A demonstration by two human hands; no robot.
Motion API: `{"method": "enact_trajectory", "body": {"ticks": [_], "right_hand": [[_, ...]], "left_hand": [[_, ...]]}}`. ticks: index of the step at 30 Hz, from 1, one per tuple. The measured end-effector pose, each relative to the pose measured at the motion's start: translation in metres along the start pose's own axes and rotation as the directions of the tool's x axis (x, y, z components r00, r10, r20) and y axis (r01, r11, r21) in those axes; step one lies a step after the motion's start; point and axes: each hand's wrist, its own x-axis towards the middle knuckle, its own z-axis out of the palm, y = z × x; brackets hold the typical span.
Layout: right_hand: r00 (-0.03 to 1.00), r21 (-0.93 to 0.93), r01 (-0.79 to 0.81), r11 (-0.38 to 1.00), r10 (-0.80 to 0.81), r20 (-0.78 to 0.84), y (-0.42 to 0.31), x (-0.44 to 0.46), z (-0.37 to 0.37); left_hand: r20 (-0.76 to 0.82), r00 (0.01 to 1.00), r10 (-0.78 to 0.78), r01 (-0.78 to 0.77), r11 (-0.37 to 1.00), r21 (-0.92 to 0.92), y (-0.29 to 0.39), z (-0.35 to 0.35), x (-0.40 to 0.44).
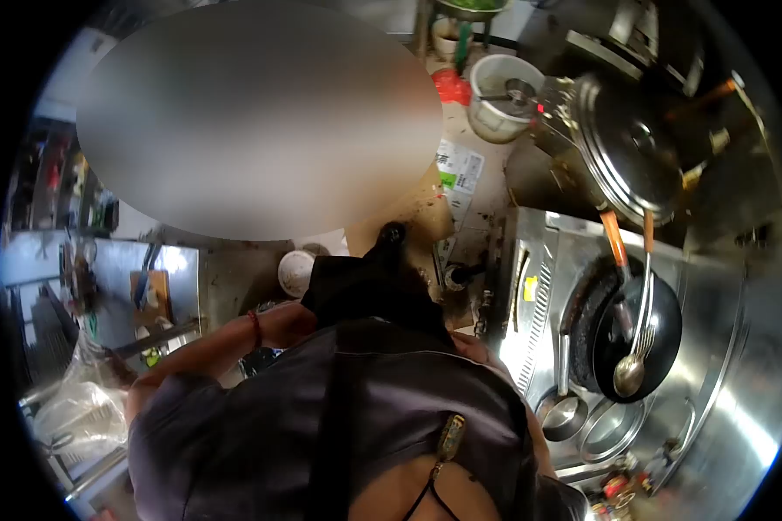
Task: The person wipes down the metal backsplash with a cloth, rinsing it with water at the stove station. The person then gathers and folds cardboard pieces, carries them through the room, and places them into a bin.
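Note:
My left hand [288, 325], with a red band at its wrist, hangs beside my dark clothing at the hip; its fingers are hidden. Only a small part of my right hand [471, 347] shows at my other side, and its fingers are out of sight too. Nothing can be made out in either hand. To my right, a black wok [660, 347] sits on the steel stove, holding a metal serving spoon [629, 375] and a wooden-handled utensil [613, 239]. A ladle [564, 417] and a metal bowl [613, 430] lie close by.
A large lidded pot [630, 143] stands at the upper right, near a white bucket [496, 128]. Cardboard [417, 213] lies on the floor ahead. A white tub [297, 273] is at front left. On my left are a steel counter [178, 260] and a plastic bag [82, 408].

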Motion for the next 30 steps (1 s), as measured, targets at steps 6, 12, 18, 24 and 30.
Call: {"method": "enact_trajectory", "body": {"ticks": [6, 12, 18, 24, 30], "right_hand": [[0.995, -0.224, 0.086, 0.971, -0.072, 0.073, -0.119, 0.023, 0.026], [0.998, -0.416, -0.054, 0.908, 0.043, -0.036, -0.291, 0.092, 0.059], [0.997, -0.622, -0.072, 0.780, 0.053, -0.049, -0.416, 0.167, 0.100], [0.995, -0.778, -0.024, 0.627, 0.089, 0.041, -0.520, 0.235, 0.158], [0.967, -0.908, 0.031, 0.418, 0.218, 0.133, -0.620, 0.330, 0.232]], "left_hand": [[-0.048, 0.993, 0.112, -0.105, 0.598, -0.794, -0.078, -0.032, 0.023], [-0.142, 0.919, 0.367, -0.381, 0.737, -0.558, -0.118, -0.134, 0.066], [-0.171, 0.797, 0.579, -0.547, 0.571, -0.612, -0.142, -0.199, 0.065], [-0.306, 0.845, 0.439, -0.527, 0.586, -0.615, -0.199, -0.198, 0.023], [-0.676, 0.717, -0.167, -0.618, 0.296, -0.729, -0.235, -0.199, 0.005]]}}
